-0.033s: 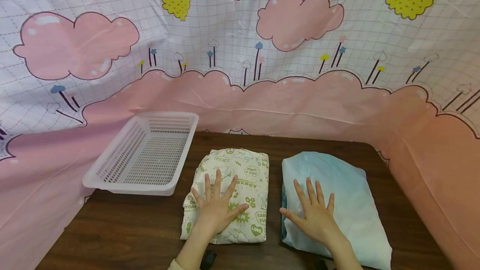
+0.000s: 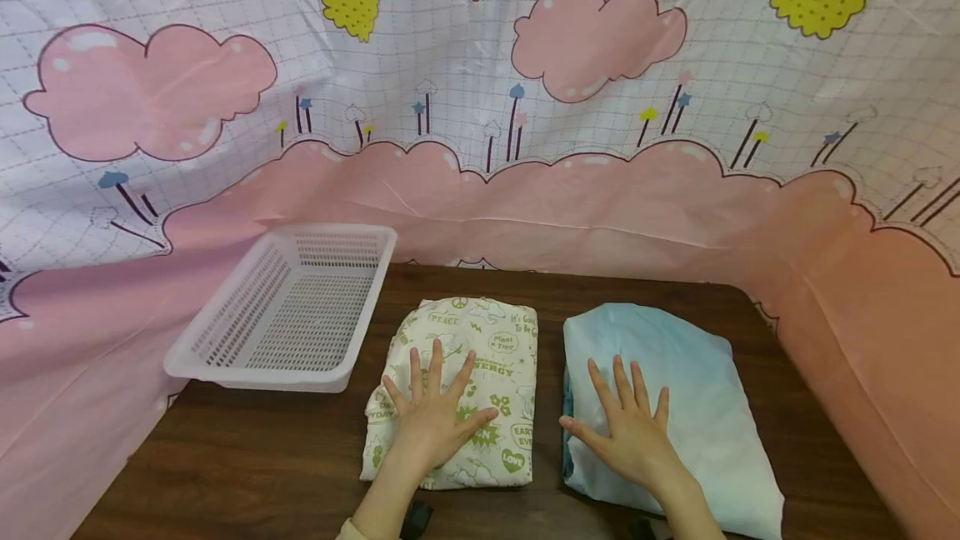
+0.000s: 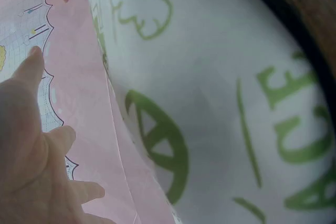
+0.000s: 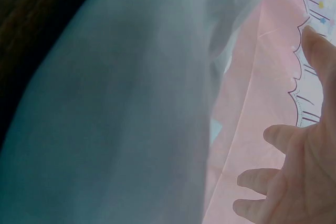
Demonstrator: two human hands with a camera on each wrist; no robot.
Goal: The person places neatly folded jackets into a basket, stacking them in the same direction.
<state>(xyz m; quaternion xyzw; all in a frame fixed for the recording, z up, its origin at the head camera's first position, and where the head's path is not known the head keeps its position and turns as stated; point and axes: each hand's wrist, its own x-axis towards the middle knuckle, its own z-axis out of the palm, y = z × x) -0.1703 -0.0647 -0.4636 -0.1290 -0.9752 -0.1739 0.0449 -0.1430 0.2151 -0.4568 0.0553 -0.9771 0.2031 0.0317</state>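
Left hand (image 2: 435, 423): no grip, fingers spread flat, pressing the folded green-print cloth (image 2: 480, 340) against the tabletop (image 2: 262, 457), apparently to hold the fold.
Right hand (image 2: 630, 432): likewise flat on the folded light-blue cloth (image 2: 697, 390), just beside.
White basket (image 2: 288, 311): rear left, apart.

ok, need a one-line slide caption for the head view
Left hand flat on folded green-print cloth, right hand flat on folded pale blue cloth; white basket at left.
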